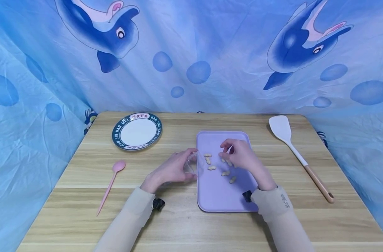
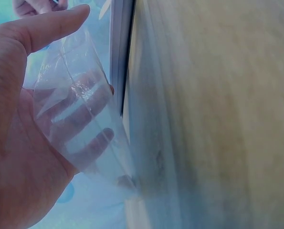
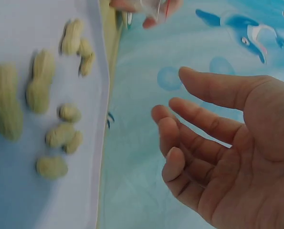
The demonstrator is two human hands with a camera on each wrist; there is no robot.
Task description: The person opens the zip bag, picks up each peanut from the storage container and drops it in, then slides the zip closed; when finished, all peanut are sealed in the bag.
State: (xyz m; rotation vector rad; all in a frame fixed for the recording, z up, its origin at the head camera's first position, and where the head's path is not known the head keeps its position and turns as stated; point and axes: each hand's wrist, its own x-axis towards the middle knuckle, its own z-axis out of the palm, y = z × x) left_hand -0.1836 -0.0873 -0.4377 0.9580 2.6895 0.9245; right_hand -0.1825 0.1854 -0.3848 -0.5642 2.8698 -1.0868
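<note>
"Several peanuts (image 1: 211,168) lie scattered on the purple tray (image 1: 223,197). And the fingers?"
"Right hand (image 1: 239,154) over it, fingers loosely bent and parted; left hand (image 1: 173,167) beside it, thumb and fingers holding a clear bag (image 2: 82,93)."
"Farther out?"
"Plate (image 1: 138,133) and pink spoon (image 1: 118,166) leftward, white spatula (image 1: 298,154) rightward."

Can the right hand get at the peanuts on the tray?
Likely yes: the right hand hovers empty over the purple tray, and nothing visible lies between it and the peanuts.
</note>
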